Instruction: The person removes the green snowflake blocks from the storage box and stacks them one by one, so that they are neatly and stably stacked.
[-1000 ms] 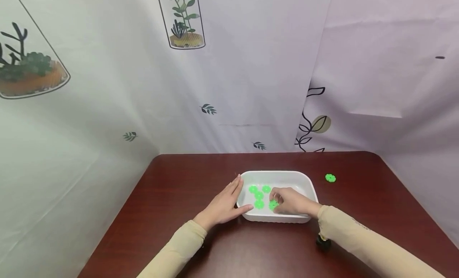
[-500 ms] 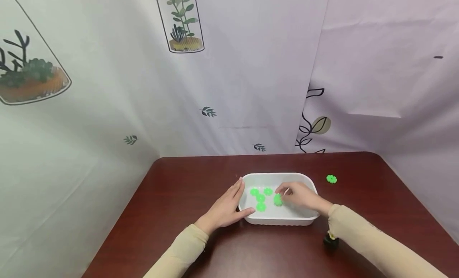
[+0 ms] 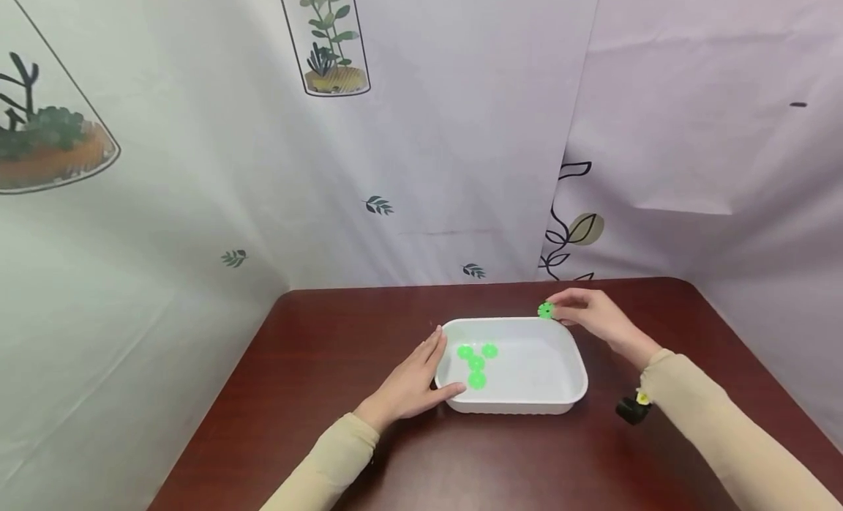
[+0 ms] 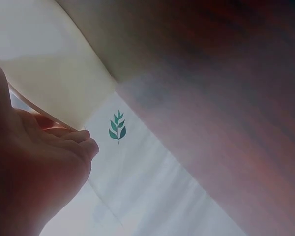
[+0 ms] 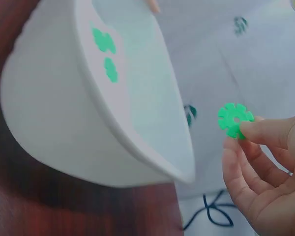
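Between thumb and fingers, my right hand [image 3: 596, 317] pinches a green notched plastic disc [image 3: 545, 310] just above the far right corner of the white tray [image 3: 527, 408]. The right wrist view shows this disc [image 5: 228, 116] with a small hole in its middle, held apart from the tray wall [image 5: 54, 113]. Several similar green discs [image 3: 477, 380] lie in the tray's left half. My left hand [image 3: 411, 383] rests against the tray's left end, fingers straight along the rim and thumb reaching over the near corner. In the left wrist view, part of the left hand [image 4: 49, 157] shows.
The tray stands on a dark red-brown table [image 3: 356, 328]. A pale printed cloth [image 3: 428, 167] hangs behind and at both sides. A black strap piece [image 3: 634, 410] with a yellow-white flower sits at the right wrist.
My right hand has lifted a green disc from the tray and carried it up and right past the far rim. The loose disc on the table is now out of sight. The left hand stays put.
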Demonstrator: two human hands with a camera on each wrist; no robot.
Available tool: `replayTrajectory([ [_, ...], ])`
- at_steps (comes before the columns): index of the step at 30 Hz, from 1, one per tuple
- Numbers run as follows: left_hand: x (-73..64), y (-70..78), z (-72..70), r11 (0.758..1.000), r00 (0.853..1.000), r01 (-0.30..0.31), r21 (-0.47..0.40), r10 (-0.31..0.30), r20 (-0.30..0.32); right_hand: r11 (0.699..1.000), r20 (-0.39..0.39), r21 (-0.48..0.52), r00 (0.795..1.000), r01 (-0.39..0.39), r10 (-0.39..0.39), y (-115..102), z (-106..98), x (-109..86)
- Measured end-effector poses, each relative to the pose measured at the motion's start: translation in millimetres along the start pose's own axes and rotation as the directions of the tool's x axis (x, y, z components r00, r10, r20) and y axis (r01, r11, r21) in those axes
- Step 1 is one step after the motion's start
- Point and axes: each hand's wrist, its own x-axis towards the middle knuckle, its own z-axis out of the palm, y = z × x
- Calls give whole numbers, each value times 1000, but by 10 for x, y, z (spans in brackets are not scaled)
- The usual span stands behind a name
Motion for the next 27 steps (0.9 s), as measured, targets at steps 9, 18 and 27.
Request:
replayTrajectory([
  [9,7,-9,-17,1000,1000,-27,5,27,2,999,-88,-19,995,-47,46,188,-325,5],
  [18,-14,-24,-11,1000,1000,-8,9,8,21,996,-157,54,984,-71,79,476,-467,23],
  [27,20,-28,-3,1000,1000,-18,19,18,20,992,-171,38,977,-119,124,748,-576,-7],
])
